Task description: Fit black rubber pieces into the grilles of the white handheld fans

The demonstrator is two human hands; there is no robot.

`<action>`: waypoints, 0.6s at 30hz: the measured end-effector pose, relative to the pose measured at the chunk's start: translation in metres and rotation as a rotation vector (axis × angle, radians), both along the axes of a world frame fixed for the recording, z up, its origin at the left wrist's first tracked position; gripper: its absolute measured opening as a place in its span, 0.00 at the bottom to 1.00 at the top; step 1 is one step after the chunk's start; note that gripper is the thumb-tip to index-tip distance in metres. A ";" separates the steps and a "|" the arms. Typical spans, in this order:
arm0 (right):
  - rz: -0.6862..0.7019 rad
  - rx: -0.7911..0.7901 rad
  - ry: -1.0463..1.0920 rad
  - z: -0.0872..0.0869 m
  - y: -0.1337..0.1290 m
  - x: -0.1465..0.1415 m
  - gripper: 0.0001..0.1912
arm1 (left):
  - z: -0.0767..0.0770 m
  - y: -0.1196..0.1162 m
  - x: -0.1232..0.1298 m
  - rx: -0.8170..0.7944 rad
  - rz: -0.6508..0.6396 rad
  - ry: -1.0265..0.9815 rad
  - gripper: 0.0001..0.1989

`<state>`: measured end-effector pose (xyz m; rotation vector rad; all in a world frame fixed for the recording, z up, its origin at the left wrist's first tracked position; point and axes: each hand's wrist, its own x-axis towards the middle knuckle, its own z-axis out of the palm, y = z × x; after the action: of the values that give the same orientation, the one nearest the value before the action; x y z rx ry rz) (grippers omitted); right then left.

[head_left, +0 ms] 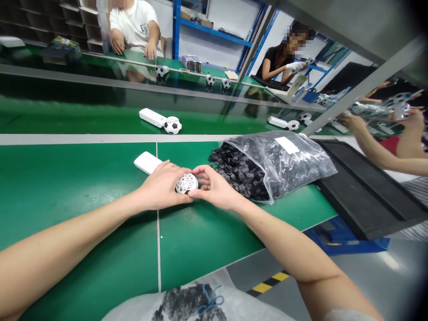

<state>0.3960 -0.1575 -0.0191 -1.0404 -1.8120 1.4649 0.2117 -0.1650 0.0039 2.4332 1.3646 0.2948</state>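
White lattice ball (pixel 187 183) is on or just above the green bench (pixel 83 174), left hand (pixel 165 185) gripping it, right hand (pixel 214 189) pinching its edge; uneven finger pressure could twist it loose, and a right-hand bump could spill black pieces (pixel 239 171) from the open bag (pixel 294 165).

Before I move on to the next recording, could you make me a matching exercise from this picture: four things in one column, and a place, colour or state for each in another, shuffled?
Things
1. Ball
2. Plastic bag
3. Tray
4. Label

Places and states
A. Black and flat, to the right of the bag
B. White, on the upper side of the bag
C. Between the left hand and the right hand
D. Open at one end, with black pieces spilling out

Right pairs: 1-C, 2-D, 3-A, 4-B
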 end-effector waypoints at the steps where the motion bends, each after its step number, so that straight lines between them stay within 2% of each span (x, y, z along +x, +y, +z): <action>1: 0.012 0.022 -0.014 0.000 0.004 0.004 0.21 | 0.001 0.000 -0.001 -0.020 -0.006 -0.003 0.30; 2: 0.003 0.068 -0.058 0.000 0.009 0.010 0.18 | 0.003 -0.001 -0.003 -0.047 -0.016 -0.006 0.31; 4: -0.112 0.269 -0.287 0.003 0.023 0.023 0.11 | 0.005 -0.002 -0.007 -0.112 -0.038 0.003 0.33; 6: -0.277 0.501 -0.563 0.005 0.037 0.036 0.08 | 0.004 -0.004 -0.008 -0.157 -0.038 0.024 0.33; 8: -0.340 0.624 -0.720 0.007 0.046 0.044 0.06 | 0.001 -0.007 -0.007 -0.167 -0.006 0.026 0.36; 11: -0.265 0.645 -0.776 0.004 0.051 0.044 0.06 | -0.005 -0.008 -0.002 -0.174 0.041 -0.038 0.35; 13: -0.216 0.654 -0.813 0.000 0.051 0.038 0.08 | -0.007 -0.008 -0.001 -0.215 0.018 -0.082 0.32; 18: -0.152 0.671 -0.846 -0.009 0.054 0.026 0.09 | 0.000 -0.005 -0.006 -0.304 -0.044 -0.085 0.35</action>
<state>0.4223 -0.1033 -0.0279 -1.4765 -2.4416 0.2157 0.2054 -0.1698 0.0041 2.1718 1.2192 0.1645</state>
